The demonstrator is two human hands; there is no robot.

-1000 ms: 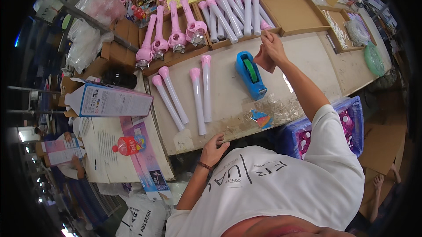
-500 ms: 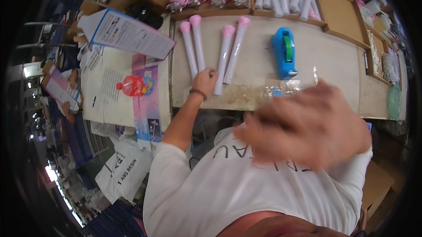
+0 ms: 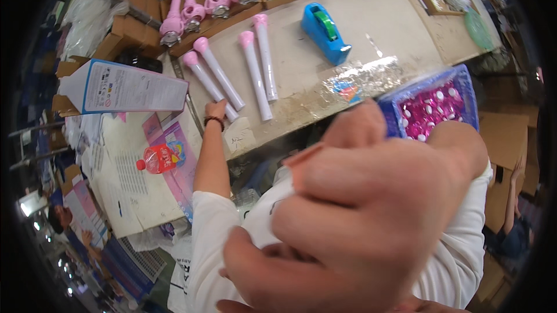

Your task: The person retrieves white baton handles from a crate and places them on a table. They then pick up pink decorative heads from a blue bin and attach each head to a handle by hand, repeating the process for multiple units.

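Observation:
My left hand (image 3: 216,108) is at the near end of the leftmost of several white tubes with pink ends (image 3: 210,84) lying on the table (image 3: 313,92). Its fingers look curled in on that tube. The second tube (image 3: 223,76) lies just right of it, and another pair (image 3: 256,78) lies further right. Large and close to the camera, my right hand (image 3: 360,214) is raised in front of my chest, partly blurred. Its fingers are bent inward, and whatever they might hold is hidden.
A blue tape dispenser (image 3: 326,33) stands on the table beside crumpled clear film (image 3: 365,75). Pink wand tops (image 3: 216,2) lie in a carton behind. At right is a blue basket (image 3: 471,89) of shiny magenta parts. A printed box (image 3: 136,87) and red bottle (image 3: 156,158) are left.
The view has swung, bringing the blue basket into sight. My right hand has come closer to the camera. My left hand has shifted left across the tube ends to the leftmost tube.

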